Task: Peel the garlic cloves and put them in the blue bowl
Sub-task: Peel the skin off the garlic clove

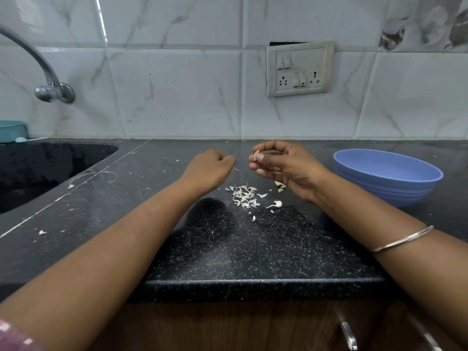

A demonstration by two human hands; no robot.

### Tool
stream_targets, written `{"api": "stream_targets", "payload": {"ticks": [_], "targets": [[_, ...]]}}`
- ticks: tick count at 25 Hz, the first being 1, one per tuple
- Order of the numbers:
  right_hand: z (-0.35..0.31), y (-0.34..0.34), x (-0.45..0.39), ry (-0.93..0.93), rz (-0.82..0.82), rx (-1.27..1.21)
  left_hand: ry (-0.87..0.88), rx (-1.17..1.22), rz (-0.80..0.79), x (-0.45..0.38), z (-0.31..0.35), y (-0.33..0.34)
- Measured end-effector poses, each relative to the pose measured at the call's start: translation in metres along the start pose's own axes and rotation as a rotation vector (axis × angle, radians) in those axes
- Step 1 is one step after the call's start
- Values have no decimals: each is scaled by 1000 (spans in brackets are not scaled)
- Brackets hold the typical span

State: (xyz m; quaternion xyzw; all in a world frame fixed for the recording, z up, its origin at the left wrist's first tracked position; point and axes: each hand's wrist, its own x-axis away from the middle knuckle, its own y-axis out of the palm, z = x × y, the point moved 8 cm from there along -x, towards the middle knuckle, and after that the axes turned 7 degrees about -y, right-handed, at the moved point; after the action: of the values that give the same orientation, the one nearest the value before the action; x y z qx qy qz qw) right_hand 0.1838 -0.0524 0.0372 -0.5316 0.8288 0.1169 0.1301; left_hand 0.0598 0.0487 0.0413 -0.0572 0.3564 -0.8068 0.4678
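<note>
My right hand (281,164) is raised over the black counter and pinches a pale garlic clove (256,155) between thumb and fingertips. A short gap to its left, my left hand (209,169) has its fingers curled shut, and a thin sliver of skin (236,169) hangs at its fingertips. Beneath the hands lies a pile of white garlic skins (244,196). One loose clove (277,204) rests right of the pile, and a few more cloves (280,185) sit under my right palm. The blue bowl (387,177) stands to the right; its inside is hidden from here.
A dark sink (38,168) with a steel tap (50,91) is at the left, with a teal container (12,130) behind it. The tiled wall carries a socket plate (300,69). The counter's front edge (253,282) is near me, with cabinet handles (348,335) below.
</note>
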Motion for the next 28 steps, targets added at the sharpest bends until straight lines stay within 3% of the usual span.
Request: {"api": "stream_targets", "payload": {"ticks": [4,14,28], "targets": [[4,3,0,20,-40,32,57,-151,-2,-1,2,2],[1,2,-1,-22,-8,67,302,-95,36,8,27,-3],[1,1,-1,-25,-2,100,402,-172,46,20,38,-5]]}}
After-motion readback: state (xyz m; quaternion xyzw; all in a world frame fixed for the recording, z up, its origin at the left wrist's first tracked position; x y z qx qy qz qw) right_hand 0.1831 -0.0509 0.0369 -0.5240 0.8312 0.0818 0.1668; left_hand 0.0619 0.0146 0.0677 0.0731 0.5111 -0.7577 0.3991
